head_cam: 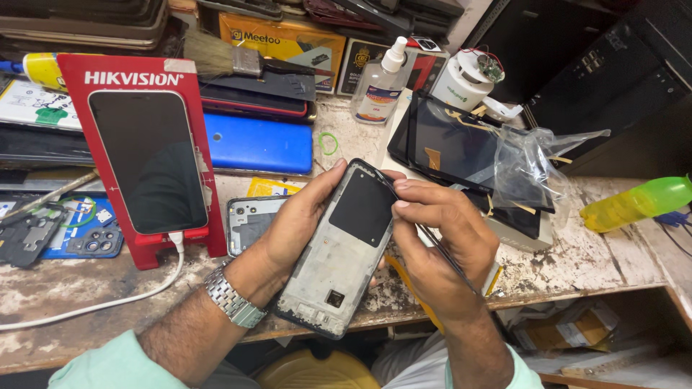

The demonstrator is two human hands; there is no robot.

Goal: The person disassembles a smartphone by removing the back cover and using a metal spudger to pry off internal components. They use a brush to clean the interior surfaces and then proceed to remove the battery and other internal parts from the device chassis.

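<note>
Head view: left hand (303, 216) closes round the grey phone frame (339, 252), tilting it above the surface (577, 259) so the right hand (440, 238), pinching thin tweezers (432, 241), reaches its top edge.

Mint-green sleeves (108, 364), steel-link wristwatch (232, 297)

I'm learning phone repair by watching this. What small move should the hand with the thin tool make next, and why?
Probably slide the thin tool a little further along the frame's upper right edge. The right hand holds its tip at that edge of the phone frame, beside the black pad, while the left hand grips the frame's opposite side and steadies it above the workbench.
</note>
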